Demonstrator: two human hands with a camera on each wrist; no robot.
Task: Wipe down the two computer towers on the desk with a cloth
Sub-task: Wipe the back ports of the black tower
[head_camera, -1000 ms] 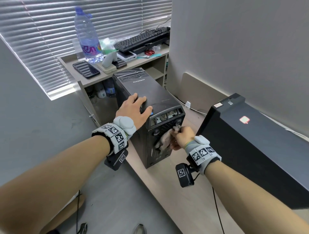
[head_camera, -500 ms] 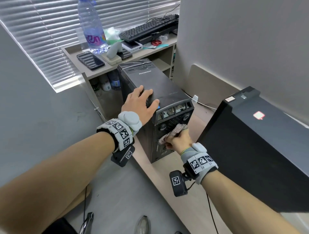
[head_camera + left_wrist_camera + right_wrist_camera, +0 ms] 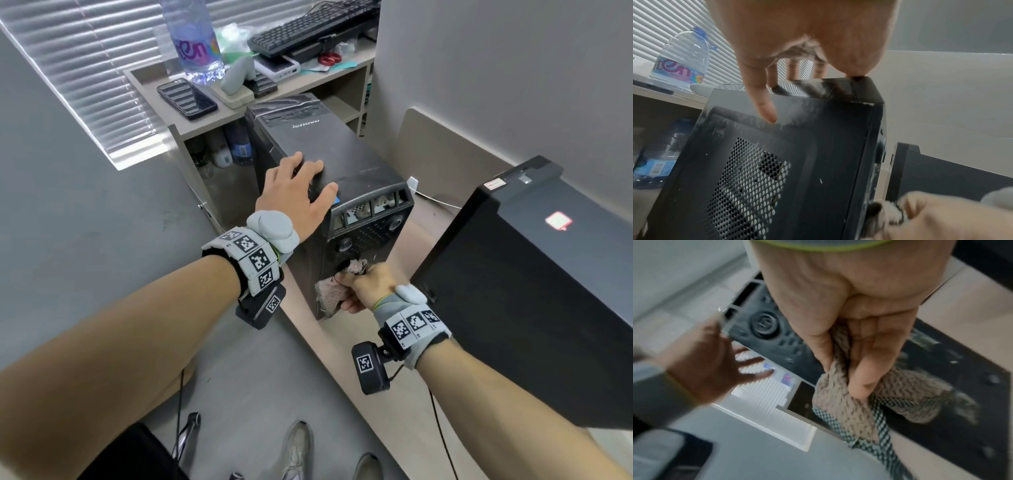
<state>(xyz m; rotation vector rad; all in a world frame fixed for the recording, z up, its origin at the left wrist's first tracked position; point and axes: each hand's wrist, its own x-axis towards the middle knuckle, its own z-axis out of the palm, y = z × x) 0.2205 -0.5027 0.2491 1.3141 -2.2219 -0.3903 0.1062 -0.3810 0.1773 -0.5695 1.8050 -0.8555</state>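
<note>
Two towers stand on the desk (image 3: 346, 363), one cloth between them to share. Left hand (image 3: 294, 195) lies flat and spread on top of the near tower (image 3: 346, 161), likely bracing it so it won't slide off the desk's front edge. Right hand (image 3: 368, 286) has the cloth (image 3: 330, 294) bunched in curled fingers, pressed low against that tower's front panel. Dust streaks show on its side. Second tower (image 3: 534, 291), further along the desk to the right, waits untouched. One bottle (image 3: 195, 37), one keyboard (image 3: 308, 25) on the shelf behind.
</note>
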